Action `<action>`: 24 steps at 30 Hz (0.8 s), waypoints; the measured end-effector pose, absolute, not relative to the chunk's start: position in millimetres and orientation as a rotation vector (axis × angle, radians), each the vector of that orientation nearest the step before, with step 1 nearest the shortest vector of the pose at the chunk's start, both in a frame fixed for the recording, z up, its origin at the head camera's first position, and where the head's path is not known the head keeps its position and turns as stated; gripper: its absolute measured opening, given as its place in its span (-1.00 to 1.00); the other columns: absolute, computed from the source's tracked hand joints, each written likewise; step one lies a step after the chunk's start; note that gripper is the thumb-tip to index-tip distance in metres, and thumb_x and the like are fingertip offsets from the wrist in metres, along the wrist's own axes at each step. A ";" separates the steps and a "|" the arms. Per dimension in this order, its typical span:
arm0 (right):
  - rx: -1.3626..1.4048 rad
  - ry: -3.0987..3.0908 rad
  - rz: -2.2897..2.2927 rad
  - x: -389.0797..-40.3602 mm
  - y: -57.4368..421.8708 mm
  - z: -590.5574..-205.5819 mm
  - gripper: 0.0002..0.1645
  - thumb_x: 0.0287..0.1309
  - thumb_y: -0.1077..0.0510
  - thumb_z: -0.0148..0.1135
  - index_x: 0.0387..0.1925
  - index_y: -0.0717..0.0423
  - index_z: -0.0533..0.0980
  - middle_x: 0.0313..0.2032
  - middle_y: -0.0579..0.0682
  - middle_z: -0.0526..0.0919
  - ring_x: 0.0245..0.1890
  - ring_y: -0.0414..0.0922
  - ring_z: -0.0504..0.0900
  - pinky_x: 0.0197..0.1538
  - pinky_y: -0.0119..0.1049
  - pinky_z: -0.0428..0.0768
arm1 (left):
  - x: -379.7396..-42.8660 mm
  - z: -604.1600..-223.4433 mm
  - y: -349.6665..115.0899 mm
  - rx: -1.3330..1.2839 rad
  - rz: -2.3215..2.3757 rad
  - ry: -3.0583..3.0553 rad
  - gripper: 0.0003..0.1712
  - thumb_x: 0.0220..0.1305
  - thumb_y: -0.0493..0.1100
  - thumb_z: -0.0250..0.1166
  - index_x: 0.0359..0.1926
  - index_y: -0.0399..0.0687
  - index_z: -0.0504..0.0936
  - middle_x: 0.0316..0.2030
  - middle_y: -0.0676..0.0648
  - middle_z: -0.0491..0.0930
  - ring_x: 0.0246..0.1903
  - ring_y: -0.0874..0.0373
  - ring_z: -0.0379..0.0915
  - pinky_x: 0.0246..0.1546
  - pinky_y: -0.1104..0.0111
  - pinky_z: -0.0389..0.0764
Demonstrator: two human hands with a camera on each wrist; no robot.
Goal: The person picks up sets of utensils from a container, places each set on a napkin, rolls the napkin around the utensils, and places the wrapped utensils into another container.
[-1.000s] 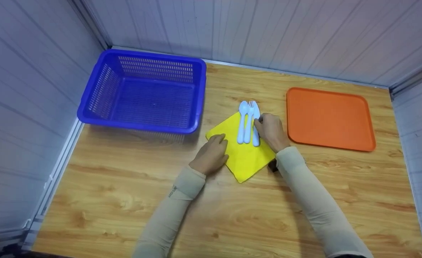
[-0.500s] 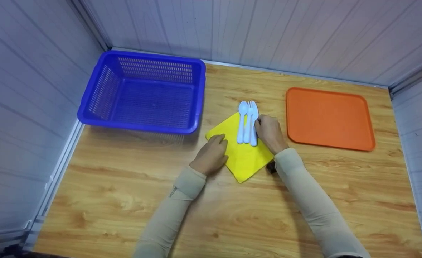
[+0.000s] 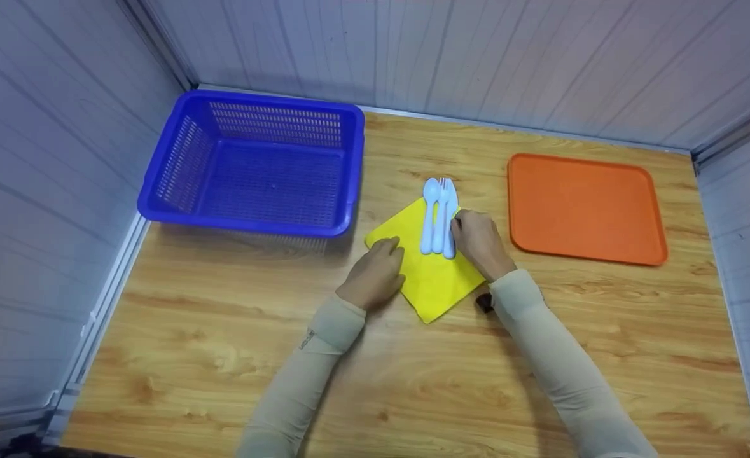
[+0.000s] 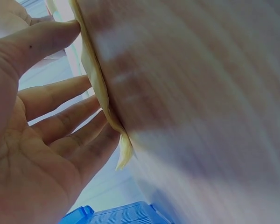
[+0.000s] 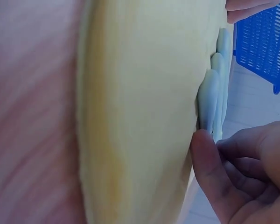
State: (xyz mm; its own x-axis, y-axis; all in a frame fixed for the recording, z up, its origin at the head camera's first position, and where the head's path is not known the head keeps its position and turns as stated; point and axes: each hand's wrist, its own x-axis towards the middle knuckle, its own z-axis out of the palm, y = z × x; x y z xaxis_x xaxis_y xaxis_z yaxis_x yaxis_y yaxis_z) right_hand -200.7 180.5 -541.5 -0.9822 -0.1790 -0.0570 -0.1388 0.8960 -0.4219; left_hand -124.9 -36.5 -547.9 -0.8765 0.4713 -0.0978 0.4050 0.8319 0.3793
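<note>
A yellow cloth napkin (image 3: 427, 286) lies flat on the wooden table, turned cornerwise. On its upper part a pale blue spoon (image 3: 428, 216), fork (image 3: 440, 219) and knife (image 3: 450, 235) lie side by side, heads past the cloth's far edge. My left hand (image 3: 375, 273) rests at the napkin's left edge; in the left wrist view its fingers (image 4: 60, 123) are spread and nearly straight, tips on the cloth's border. With thumb and forefinger, my right hand (image 3: 478, 240) pinches the knife partway along its length; the right wrist view shows the thumb (image 5: 210, 163) against it.
A blue perforated basket (image 3: 247, 227) stands at the back left, near the panelled wall. To the right lies a flat orange tray (image 3: 588, 210). A small dark object (image 3: 485, 303) shows beside the right wrist. Walls enclose the table on the left, back and right.
The knife has shifted a little left, closer alongside the fork. My right hand has slid slightly towards me along the knife. The left hand has stayed in place.
</note>
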 end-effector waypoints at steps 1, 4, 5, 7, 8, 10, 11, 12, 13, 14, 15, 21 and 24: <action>-0.263 2.970 -0.642 -198.0 181.6 -540.8 -0.68 0.43 0.22 0.07 -0.45 0.29 0.57 -0.53 0.10 0.55 -0.53 -0.07 0.47 -0.48 -0.24 0.48 | -124.8 -548.2 -36.6 0.690 0.526 2.834 -0.50 0.31 -0.19 0.29 0.18 -0.41 0.51 0.33 -0.35 0.33 0.35 -0.17 0.24 0.40 0.15 0.22; -0.337 3.004 -0.597 -186.6 187.0 -538.1 -0.77 0.40 0.24 0.13 -0.28 0.35 0.61 -0.41 0.16 0.62 -0.46 -0.02 0.56 -0.42 -0.17 0.59 | -122.9 -548.5 -37.6 0.717 0.537 2.862 -0.56 0.31 -0.21 0.28 0.13 -0.39 0.54 0.29 -0.33 0.39 0.31 -0.16 0.29 0.36 0.15 0.29; -0.368 3.020 -0.575 -181.9 189.4 -537.1 -0.78 0.38 0.24 0.15 -0.22 0.36 0.62 -0.38 0.17 0.63 -0.44 0.00 0.59 -0.40 -0.15 0.62 | -121.8 -547.9 -37.9 0.731 0.549 2.872 -0.58 0.31 -0.21 0.27 0.12 -0.38 0.56 0.27 -0.32 0.41 0.30 -0.15 0.31 0.35 0.15 0.32; -0.450 3.054 -0.529 -171.6 195.2 -534.7 -0.79 0.35 0.24 0.19 -0.16 0.35 0.62 -0.34 0.19 0.63 -0.41 0.04 0.61 -0.40 -0.11 0.64 | -119.6 -546.6 -38.4 0.769 0.571 2.891 -0.60 0.31 -0.22 0.26 0.11 -0.37 0.57 0.24 -0.31 0.44 0.27 -0.14 0.34 0.34 0.16 0.34; -0.503 3.074 -0.500 -166.4 198.4 -534.0 -0.80 0.33 0.25 0.22 -0.15 0.34 0.63 -0.33 0.20 0.62 -0.40 0.05 0.63 -0.40 -0.10 0.65 | -118.4 -545.9 -38.6 0.794 0.580 2.899 -0.61 0.31 -0.23 0.25 0.10 -0.36 0.58 0.22 -0.30 0.46 0.26 -0.13 0.35 0.33 0.17 0.34; -0.647 3.109 -0.441 -156.7 204.4 -534.0 -0.80 0.27 0.25 0.30 -0.16 0.33 0.64 -0.34 0.19 0.63 -0.40 0.07 0.63 -0.41 -0.10 0.65 | -115.7 -544.7 -38.8 0.861 0.596 2.914 -0.65 0.30 -0.24 0.25 0.06 -0.35 0.61 0.19 -0.29 0.49 0.23 -0.13 0.39 0.32 0.17 0.37; -0.728 3.122 -0.418 -152.1 207.2 -534.6 -0.80 0.23 0.25 0.33 -0.17 0.32 0.65 -0.34 0.20 0.63 -0.40 0.08 0.63 -0.41 -0.09 0.65 | -114.3 -544.2 -38.9 0.894 0.594 2.919 -0.66 0.29 -0.25 0.25 0.04 -0.34 0.62 0.17 -0.29 0.51 0.21 -0.13 0.40 0.31 0.18 0.38; -0.807 3.136 -0.397 -147.6 209.7 -535.4 -0.80 0.18 0.26 0.37 -0.19 0.32 0.66 -0.33 0.20 0.64 -0.40 0.09 0.63 -0.39 -0.09 0.65 | -112.9 -544.1 -39.0 0.925 0.591 2.923 -0.68 0.28 -0.25 0.26 0.01 -0.33 0.63 0.16 -0.28 0.52 0.20 -0.12 0.42 0.30 0.19 0.39; -0.882 3.148 -0.371 -143.5 212.2 -537.3 -0.79 0.14 0.26 0.42 -0.21 0.31 0.66 -0.33 0.20 0.64 -0.38 0.10 0.63 -0.38 -0.08 0.64 | -111.3 -544.1 -39.1 0.956 0.585 2.924 -0.70 0.26 -0.25 0.26 -0.02 -0.31 0.64 0.15 -0.28 0.53 0.18 -0.12 0.43 0.28 0.19 0.41; -0.948 3.157 -0.354 -139.6 214.3 -539.2 -0.78 0.09 0.26 0.45 -0.23 0.31 0.66 -0.31 0.20 0.65 -0.36 0.11 0.63 -0.35 -0.07 0.64 | -109.7 -544.0 -39.0 0.981 0.580 2.923 -0.72 0.25 -0.25 0.28 -0.04 -0.30 0.64 0.13 -0.28 0.54 0.17 -0.12 0.44 0.26 0.19 0.43; -1.003 3.161 -0.344 -135.8 216.1 -541.0 -0.77 0.06 0.25 0.48 -0.24 0.30 0.66 -0.30 0.20 0.65 -0.36 0.12 0.63 -0.34 -0.05 0.64 | -108.2 -544.1 -39.0 1.006 0.573 2.920 -0.73 0.23 -0.26 0.29 -0.06 -0.29 0.64 0.12 -0.27 0.54 0.15 -0.12 0.45 0.25 0.19 0.45; -1.212 3.043 -0.500 -117.6 222.3 -548.5 -0.68 -0.01 0.19 0.56 -0.23 0.24 0.65 -0.20 0.16 0.63 -0.20 0.10 0.62 -0.15 -0.02 0.63 | -104.5 -546.2 -36.8 1.100 0.542 2.877 -0.73 0.21 -0.26 0.30 -0.07 -0.28 0.65 0.09 -0.25 0.56 0.12 -0.10 0.47 0.21 0.19 0.49; -1.278 2.955 -0.580 -112.2 223.6 -549.8 -0.60 -0.03 0.12 0.59 -0.19 0.22 0.64 -0.15 0.13 0.61 -0.14 0.08 0.60 -0.07 -0.03 0.62 | -105.9 -546.9 -35.5 1.110 0.532 2.857 -0.71 0.22 -0.24 0.31 -0.05 -0.26 0.64 0.11 -0.25 0.55 0.13 -0.10 0.47 0.22 0.18 0.47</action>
